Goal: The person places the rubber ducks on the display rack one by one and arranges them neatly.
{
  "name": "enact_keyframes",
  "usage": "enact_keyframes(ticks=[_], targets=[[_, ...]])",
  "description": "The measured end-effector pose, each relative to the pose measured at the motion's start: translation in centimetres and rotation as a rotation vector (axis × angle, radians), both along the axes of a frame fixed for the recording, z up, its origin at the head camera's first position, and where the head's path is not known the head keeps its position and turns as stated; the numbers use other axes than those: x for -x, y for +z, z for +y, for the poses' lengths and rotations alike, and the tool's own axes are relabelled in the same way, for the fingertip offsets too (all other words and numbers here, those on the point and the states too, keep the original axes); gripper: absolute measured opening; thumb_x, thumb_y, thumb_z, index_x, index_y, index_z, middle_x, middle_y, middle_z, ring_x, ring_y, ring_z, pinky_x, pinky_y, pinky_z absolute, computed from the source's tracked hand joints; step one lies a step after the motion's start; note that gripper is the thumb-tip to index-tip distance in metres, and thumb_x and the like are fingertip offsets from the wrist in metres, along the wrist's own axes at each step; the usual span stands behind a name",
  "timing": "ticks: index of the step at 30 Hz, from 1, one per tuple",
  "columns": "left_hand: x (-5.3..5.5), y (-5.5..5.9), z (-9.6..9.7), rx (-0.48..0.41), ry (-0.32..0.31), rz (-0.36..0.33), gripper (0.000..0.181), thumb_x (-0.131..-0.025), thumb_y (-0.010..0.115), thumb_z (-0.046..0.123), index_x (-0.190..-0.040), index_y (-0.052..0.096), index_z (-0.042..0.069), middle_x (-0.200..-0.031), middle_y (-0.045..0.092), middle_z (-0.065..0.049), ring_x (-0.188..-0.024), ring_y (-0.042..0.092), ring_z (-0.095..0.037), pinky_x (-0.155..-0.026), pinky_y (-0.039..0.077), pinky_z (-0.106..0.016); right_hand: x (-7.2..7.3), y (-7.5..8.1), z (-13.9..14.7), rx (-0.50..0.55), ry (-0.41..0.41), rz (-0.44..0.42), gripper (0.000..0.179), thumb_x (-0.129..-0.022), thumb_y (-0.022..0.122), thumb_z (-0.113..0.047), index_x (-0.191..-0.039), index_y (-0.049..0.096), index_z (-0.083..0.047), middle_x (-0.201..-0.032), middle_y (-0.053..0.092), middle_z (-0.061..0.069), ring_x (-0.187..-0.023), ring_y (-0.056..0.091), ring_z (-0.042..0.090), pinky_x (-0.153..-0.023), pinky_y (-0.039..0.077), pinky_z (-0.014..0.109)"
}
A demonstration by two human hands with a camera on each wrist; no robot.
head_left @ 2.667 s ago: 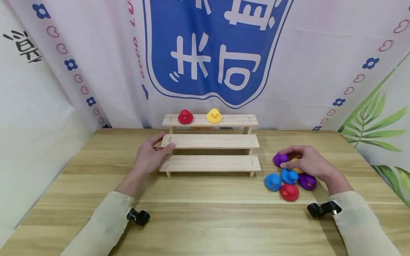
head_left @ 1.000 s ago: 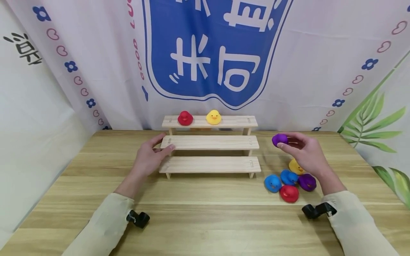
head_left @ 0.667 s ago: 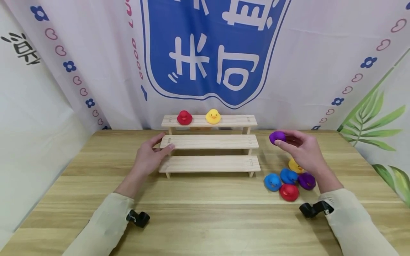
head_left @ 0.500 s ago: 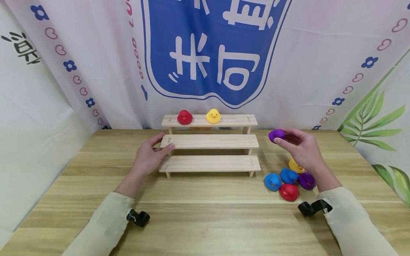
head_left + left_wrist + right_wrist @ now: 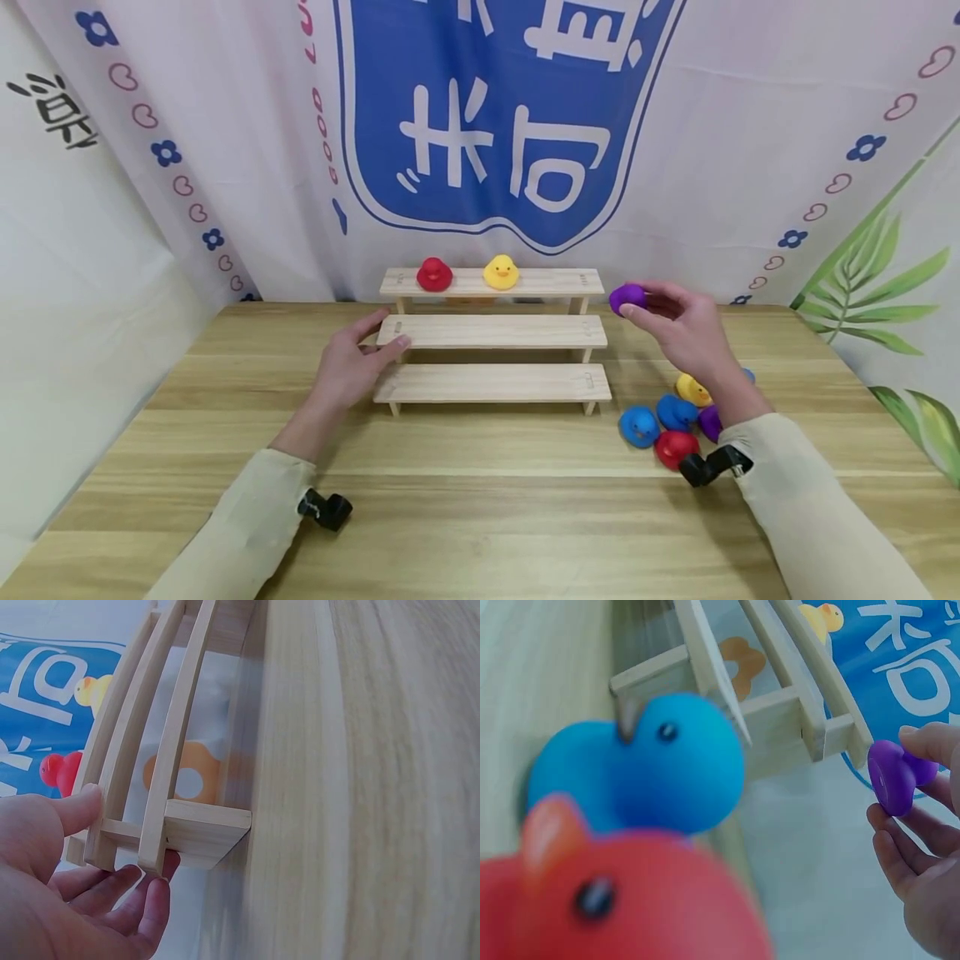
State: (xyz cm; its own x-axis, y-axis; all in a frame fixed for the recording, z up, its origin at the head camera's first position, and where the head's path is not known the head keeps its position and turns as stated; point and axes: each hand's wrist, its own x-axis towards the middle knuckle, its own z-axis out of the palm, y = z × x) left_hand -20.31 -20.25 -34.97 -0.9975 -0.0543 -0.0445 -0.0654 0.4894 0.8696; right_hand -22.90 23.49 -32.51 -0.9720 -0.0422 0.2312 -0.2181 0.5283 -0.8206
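Note:
A three-tiered wooden display stand [image 5: 491, 383] stands on the table. My left hand [image 5: 352, 362] grips its left end, thumb on top of the middle tier and fingers around the edge, as the left wrist view [image 5: 82, 881] shows. My right hand [image 5: 686, 329] pinches a purple rubber duck [image 5: 627, 299] between thumb and fingers, raised just off the right end of the top tier. In the right wrist view the same purple duck [image 5: 895, 776] is tipped, its underside partly showing. On the top tier sit a red duck [image 5: 434, 275] and a yellow duck [image 5: 501, 272].
Several loose ducks lie on the table [image 5: 480, 525] below my right forearm: blue [image 5: 639, 427], another blue [image 5: 677, 413], red [image 5: 675, 448], yellow [image 5: 692, 390] and a partly hidden purple one [image 5: 709, 423]. A printed curtain [image 5: 480, 150] hangs right behind the stand.
My right hand has lifted the purple duck out of the group and carried it up and left toward the stand's top tier. My left hand has stayed on the stand.

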Motion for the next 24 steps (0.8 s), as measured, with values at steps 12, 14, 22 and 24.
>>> enact_keyframes(ticks=[12,14,22,24], targets=[[0.0,0.0,0.1,0.001,0.008,0.0,0.077,-0.103,0.07,0.043,-0.167,0.035,0.018,-0.17,0.041,-0.011,-0.126,0.064,-0.03,-0.09,0.053,-0.021,1.0,1.2,-2.0,0.091,0.01,0.1,0.05,-0.101,0.075,-0.034,-0.142,0.067,-0.006,-0.136,0.069,0.017,-0.111,0.066,0.006,-0.09,0.052,0.007],[0.0,0.0,0.1,0.003,0.008,0.002,0.077,-0.103,0.069,0.043,-0.167,0.036,0.018,-0.17,0.041,-0.011,-0.126,0.064,-0.031,-0.09,0.053,-0.022,1.2,1.3,-2.2,0.099,0.022,0.12,0.049,-0.101,0.075,-0.031,-0.141,0.067,-0.004,-0.135,0.07,0.018,-0.108,0.066,0.002,-0.089,0.052,0.007],[0.1,-0.1,0.1,-0.002,0.008,0.005,0.076,-0.103,0.069,0.042,-0.167,0.036,0.017,-0.17,0.041,-0.012,-0.128,0.064,-0.032,-0.093,0.054,-0.025,2.0,1.8,-3.2,0.079,0.05,0.112,0.049,-0.1,0.076,-0.034,-0.141,0.068,-0.008,-0.136,0.071,0.015,-0.114,0.066,0.016,-0.089,0.053,0.008],[0.1,-0.1,0.0,-0.001,0.008,0.009,0.076,-0.103,0.069,0.042,-0.167,0.036,0.017,-0.17,0.041,-0.012,-0.128,0.064,-0.032,-0.093,0.054,-0.024,2.2,1.9,-3.5,0.076,0.056,0.106,0.049,-0.1,0.075,-0.035,-0.142,0.068,-0.009,-0.136,0.071,0.015,-0.116,0.066,0.02,-0.089,0.053,0.009]])
